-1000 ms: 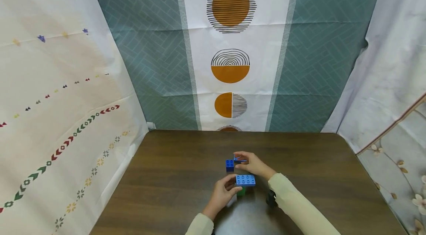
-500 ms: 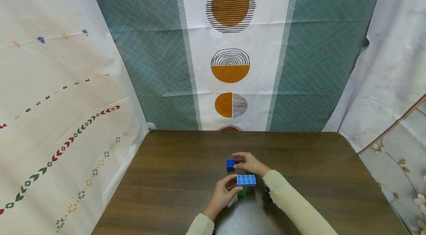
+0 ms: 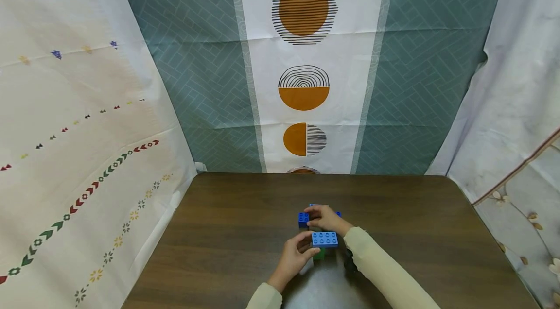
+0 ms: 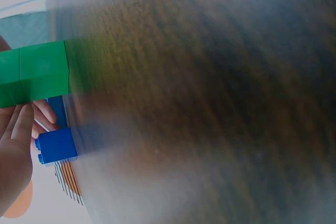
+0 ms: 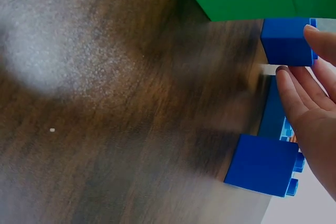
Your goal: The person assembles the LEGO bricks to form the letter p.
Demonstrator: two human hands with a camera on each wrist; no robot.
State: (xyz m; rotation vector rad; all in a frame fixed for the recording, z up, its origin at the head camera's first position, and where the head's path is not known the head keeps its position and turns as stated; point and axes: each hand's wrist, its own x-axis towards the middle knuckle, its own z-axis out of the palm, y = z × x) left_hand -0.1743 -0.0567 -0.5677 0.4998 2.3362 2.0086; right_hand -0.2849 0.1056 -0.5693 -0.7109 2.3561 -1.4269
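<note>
Woodgrain tabletop (image 3: pixel 210 246); smooth green blocks (image 4: pixel 44 69) under oblong studded blue brick (image 3: pixel 324 239).

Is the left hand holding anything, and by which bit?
Yes: the left hand holds the green blocks, with the light blue brick on top, by their left side.
</note>
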